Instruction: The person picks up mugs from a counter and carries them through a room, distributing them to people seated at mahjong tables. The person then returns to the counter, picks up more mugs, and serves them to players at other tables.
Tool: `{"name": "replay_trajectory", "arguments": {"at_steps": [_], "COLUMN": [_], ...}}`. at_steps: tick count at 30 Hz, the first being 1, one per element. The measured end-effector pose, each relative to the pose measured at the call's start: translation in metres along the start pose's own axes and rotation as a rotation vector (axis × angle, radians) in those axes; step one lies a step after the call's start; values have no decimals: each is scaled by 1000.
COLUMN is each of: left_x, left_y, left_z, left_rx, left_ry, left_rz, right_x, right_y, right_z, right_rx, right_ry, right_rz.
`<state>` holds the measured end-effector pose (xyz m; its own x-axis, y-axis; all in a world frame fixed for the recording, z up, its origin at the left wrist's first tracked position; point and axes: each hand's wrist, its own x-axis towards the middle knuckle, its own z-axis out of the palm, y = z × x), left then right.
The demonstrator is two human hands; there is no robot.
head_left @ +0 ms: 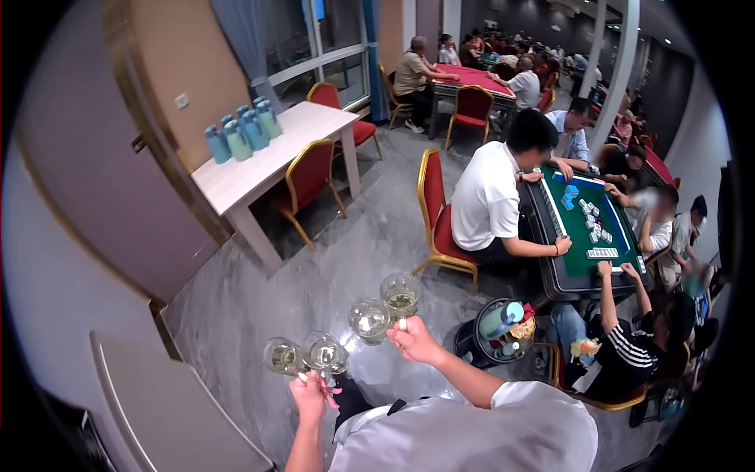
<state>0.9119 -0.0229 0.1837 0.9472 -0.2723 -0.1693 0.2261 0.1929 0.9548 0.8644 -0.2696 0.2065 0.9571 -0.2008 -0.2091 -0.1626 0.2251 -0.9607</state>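
Note:
My left hand [311,395] is closed on two clear glass mugs, held side by side by their handles. The outer glass mug [284,356] has green leaves in it, and the inner glass mug [324,352] holds clear liquid or is nearly see-through. In my right hand [415,341] are two more: a near glass mug [368,321] and a farther glass mug [401,295] with green leaves at its bottom. Both pairs are up in front of my body over the grey floor [236,307], roughly upright. My fingers partly hide the handles.
Several blue-green thermos bottles [237,141] stand on a pale table [311,122] with red chairs [311,177]. At right, people sit around a green mahjong table [578,236]. A round black side stand [469,344] near my right arm carries a thermos [501,320] and snacks.

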Motion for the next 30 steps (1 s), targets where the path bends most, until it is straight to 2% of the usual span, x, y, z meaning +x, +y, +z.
{"name": "replay_trajectory", "arguments": {"at_steps": [7,14,19,21,25,30], "left_x": [202,400,528,578,660,768], "left_y": [30,65,69,67,79,81], "left_z": [10,64,129,158,225,317], "left_rx": [41,123,150,141,196,162], "left_ry": [-256,-527,-616,-646,-616,-723], "left_rz": [-114,-171,-171,-140,-158,-209], "right_x": [135,271,368,412,486,573], "right_y": [-32,-69,-95,-104,-139,-192], "right_z": [-8,-41,-95,-125,-185,-257], "right_rx": [32,169,149,206,261,309], "right_ry": [318,541,616,603,626,716], "right_rz": [-30,-119,-92,-165,-149,-183]}}
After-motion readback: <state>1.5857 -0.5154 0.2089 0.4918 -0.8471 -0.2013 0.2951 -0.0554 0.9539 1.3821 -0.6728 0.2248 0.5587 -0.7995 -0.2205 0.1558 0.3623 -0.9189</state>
